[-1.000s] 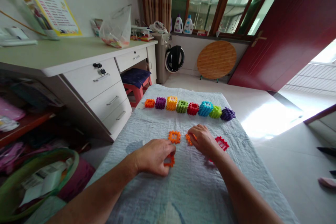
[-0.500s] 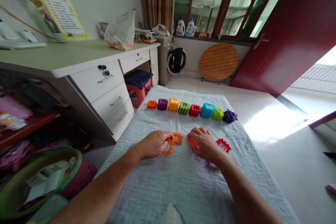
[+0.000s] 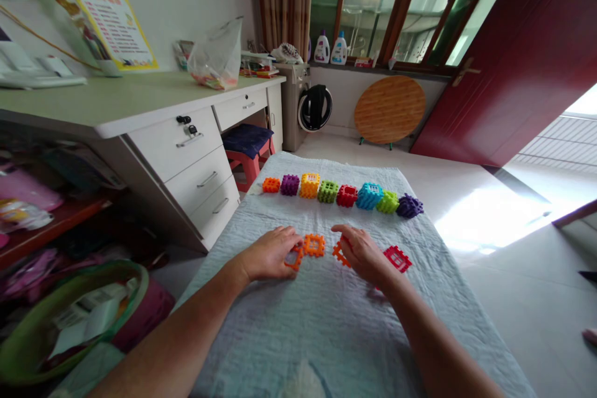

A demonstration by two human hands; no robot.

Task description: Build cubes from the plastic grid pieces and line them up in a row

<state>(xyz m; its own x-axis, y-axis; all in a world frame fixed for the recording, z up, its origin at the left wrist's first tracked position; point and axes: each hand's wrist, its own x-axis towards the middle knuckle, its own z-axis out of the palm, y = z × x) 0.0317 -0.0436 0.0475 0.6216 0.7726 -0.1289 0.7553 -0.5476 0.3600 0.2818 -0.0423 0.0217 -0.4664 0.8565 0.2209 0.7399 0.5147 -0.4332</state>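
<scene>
Left hand (image 3: 272,253): fingers clamped on left orange square (image 3: 295,258), 3 o'clock
Right hand (image 3: 362,253): index apart; can't tell grip on right orange square (image 3: 336,254), 9 o'clock
Cube row (image 3: 328,191): 12 o'clock

Middle orange square (image 3: 314,237): bumpy edges, flat on cloth (image 3: 275,336). Left orange square (image 3: 299,259) beside it, maybe touching. Right orange square (image 3: 342,260) apart, part hidden.

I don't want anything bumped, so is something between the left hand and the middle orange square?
Only the orange piece in the left hand, beside the middle orange square. Nothing else visible is in the way. I can't tell whether the pieces touch.
</scene>
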